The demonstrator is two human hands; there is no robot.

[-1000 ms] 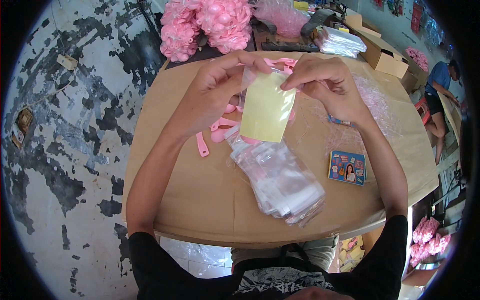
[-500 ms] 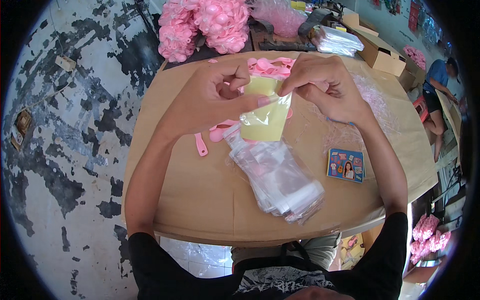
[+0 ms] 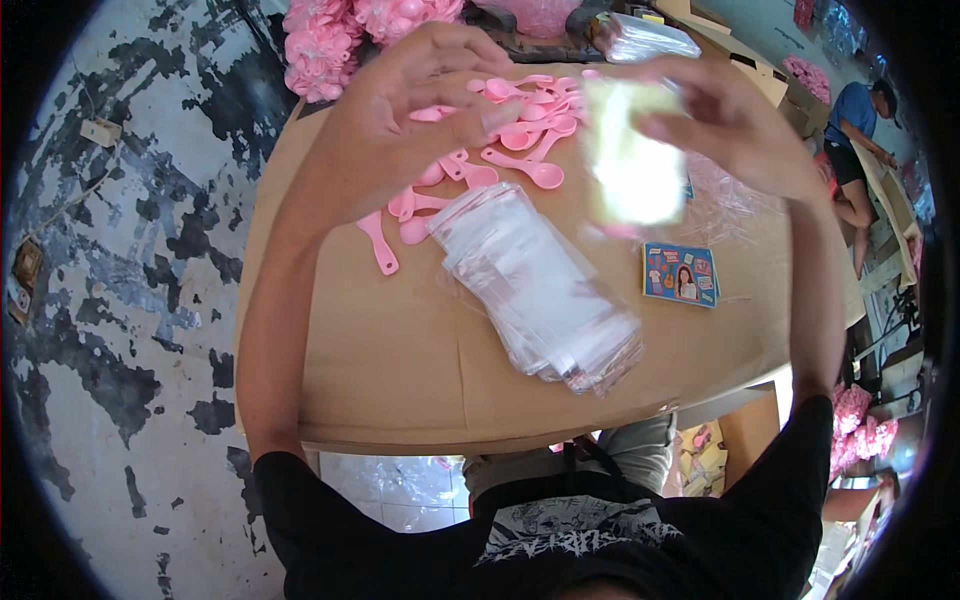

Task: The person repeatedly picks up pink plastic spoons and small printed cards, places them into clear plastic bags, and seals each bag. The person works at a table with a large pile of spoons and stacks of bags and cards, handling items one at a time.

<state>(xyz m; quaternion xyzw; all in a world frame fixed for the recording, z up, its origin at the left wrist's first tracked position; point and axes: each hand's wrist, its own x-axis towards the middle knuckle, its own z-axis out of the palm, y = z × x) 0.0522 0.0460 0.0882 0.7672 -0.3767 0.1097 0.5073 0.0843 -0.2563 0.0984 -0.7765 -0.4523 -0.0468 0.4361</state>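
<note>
A pale yellow packet, glossy and blurred by motion, hangs from my right hand, which is closed on its right edge. My left hand is held with its fingers apart over the left side of a heap of pink plastic spoons. Nothing shows between its fingers. Below the heap, a stack of clear plastic bags lies slanted on the brown-covered table. To the right of the bags rests a small stack of blue printed cards.
Thin clear plastic strips lie at the table's right. Behind the table stand bundles of pink spoons, more packed clear bags and a cardboard box. Another person works at the far right.
My right hand has moved right with the yellow packet. My left hand has come off the packet and opened. The spoon heap is now uncovered, and the whole view has shifted slightly.
</note>
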